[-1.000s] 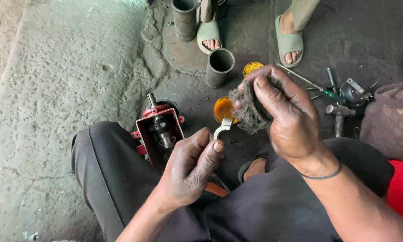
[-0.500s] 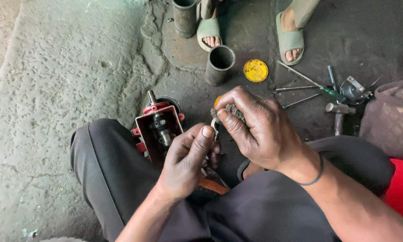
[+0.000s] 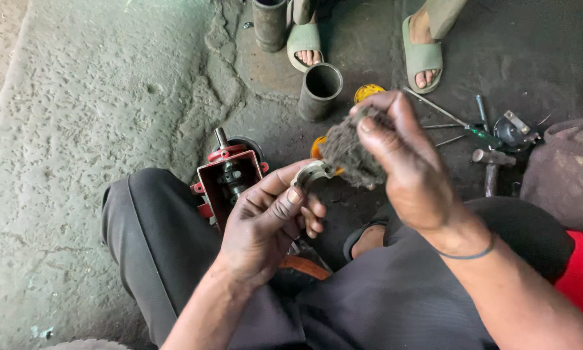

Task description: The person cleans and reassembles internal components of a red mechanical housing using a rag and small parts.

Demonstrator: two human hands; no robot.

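My left hand (image 3: pixel 268 220) pinches a small curved metal shell (image 3: pixel 310 173) between thumb and fingers. My right hand (image 3: pixel 408 162) grips a wad of dirty grey rag (image 3: pixel 346 152) and presses it against the metal piece. Just left of the left hand, an open red engine casing (image 3: pixel 230 178) with a shaft inside rests on the ground against my left knee, which is in dark trousers.
Two dark metal cylinders (image 3: pixel 319 91) (image 3: pixel 269 23) stand on the concrete ahead. A yellow lid (image 3: pixel 368 93), screwdrivers (image 3: pixel 460 126), a hammer (image 3: pixel 492 168) and small parts lie to the right. Another person's sandalled feet (image 3: pixel 422 52) are at the top. A brown bag (image 3: pixel 567 172) sits far right.
My right hand had closed down over the left hand; now it has lifted up and right with the rag, uncovering the metal shell. The view shifted slightly.
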